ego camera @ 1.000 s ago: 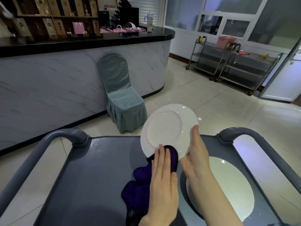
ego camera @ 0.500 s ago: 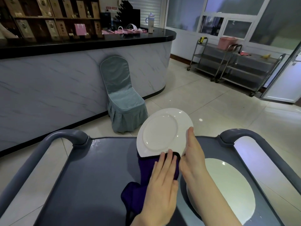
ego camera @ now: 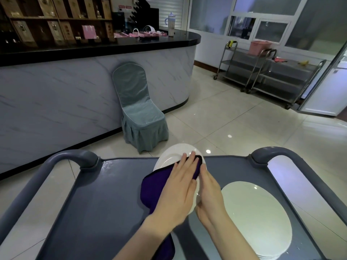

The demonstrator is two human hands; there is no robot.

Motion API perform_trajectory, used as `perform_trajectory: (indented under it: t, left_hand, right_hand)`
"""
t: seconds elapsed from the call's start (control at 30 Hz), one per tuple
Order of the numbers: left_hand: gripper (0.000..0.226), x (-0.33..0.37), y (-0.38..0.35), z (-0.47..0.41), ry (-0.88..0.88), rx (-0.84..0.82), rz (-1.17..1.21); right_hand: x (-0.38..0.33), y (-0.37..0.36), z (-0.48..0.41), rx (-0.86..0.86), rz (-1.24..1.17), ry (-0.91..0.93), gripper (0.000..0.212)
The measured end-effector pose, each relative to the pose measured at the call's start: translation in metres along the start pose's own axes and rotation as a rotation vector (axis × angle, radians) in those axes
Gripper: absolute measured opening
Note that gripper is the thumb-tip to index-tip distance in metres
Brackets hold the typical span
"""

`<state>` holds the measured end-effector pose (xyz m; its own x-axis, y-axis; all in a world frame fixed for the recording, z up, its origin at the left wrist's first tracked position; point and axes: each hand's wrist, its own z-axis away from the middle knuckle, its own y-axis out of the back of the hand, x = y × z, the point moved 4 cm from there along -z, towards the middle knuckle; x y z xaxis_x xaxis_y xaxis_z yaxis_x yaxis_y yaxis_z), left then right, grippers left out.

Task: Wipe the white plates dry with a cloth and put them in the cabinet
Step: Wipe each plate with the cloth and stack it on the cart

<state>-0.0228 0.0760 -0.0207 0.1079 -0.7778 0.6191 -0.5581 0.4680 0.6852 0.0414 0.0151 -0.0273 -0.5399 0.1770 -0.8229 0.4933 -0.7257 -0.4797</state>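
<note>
A white plate [ego camera: 170,156] is held tilted above the grey cart top [ego camera: 105,194]. My left hand [ego camera: 178,186] lies flat with straight fingers on a dark purple cloth [ego camera: 156,184], pressing it against the plate's upper face. My right hand [ego camera: 209,194] grips the plate's right rim, thumb on top. Much of the plate is hidden under the cloth and both hands. A stack of white plates [ego camera: 257,218] sits on the cart to the right of my hands.
The cart has curved grey handles at the far left [ego camera: 75,156] and far right [ego camera: 277,152]. Beyond it stand a covered chair [ego camera: 139,113], a marble-fronted counter [ego camera: 65,91] and steel trolleys [ego camera: 266,77] by the windows. Tiled floor lies between.
The plate has tipped down from nearly upright to a flatter tilt and sunk lower. My left hand has slid the cloth up and forward across the plate's face.
</note>
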Motion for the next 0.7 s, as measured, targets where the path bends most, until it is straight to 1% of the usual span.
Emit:
perform_trajectory:
  t: [0.07,0.13,0.27,0.3,0.4,0.43,0.53,0.63,0.7]
  left_hand:
    - [0.064,0.004,-0.016,0.019,-0.058,-0.026,-0.089]
    - [0.068,0.006,-0.030,0.035,-0.078,-0.040,-0.155]
    - [0.066,0.006,-0.029,0.028,-0.087,-0.044,-0.146]
    - [0.064,0.006,-0.025,0.022,-0.072,-0.038,-0.107]
    - [0.061,-0.003,-0.011,0.002,0.041,0.011,0.077]
    - [0.061,-0.009,-0.006,-0.003,0.086,0.031,0.115]
    - [0.059,-0.031,0.008,-0.010,0.195,0.058,0.109]
    - [0.054,-0.043,0.011,0.005,0.209,0.055,0.112]
    - [0.053,-0.038,0.007,0.020,0.201,0.056,0.136]
  right_hand:
    - [-0.009,0.005,-0.006,0.030,-0.015,-0.012,0.032]
    - [-0.014,0.010,-0.010,0.045,-0.026,-0.035,0.037]
    - [-0.015,0.015,-0.007,0.033,-0.033,-0.026,0.050]
    - [-0.014,0.015,-0.006,0.021,-0.032,-0.015,0.052]
    - [-0.007,0.013,-0.001,-0.064,0.006,-0.012,0.042]
    - [-0.005,0.013,0.000,-0.085,0.009,-0.024,0.042]
    - [-0.007,0.015,0.000,-0.088,-0.002,-0.025,0.049]
    - [-0.017,0.017,-0.003,-0.077,-0.016,0.032,0.045]
    - [-0.022,0.018,-0.005,-0.066,-0.031,0.047,0.051]
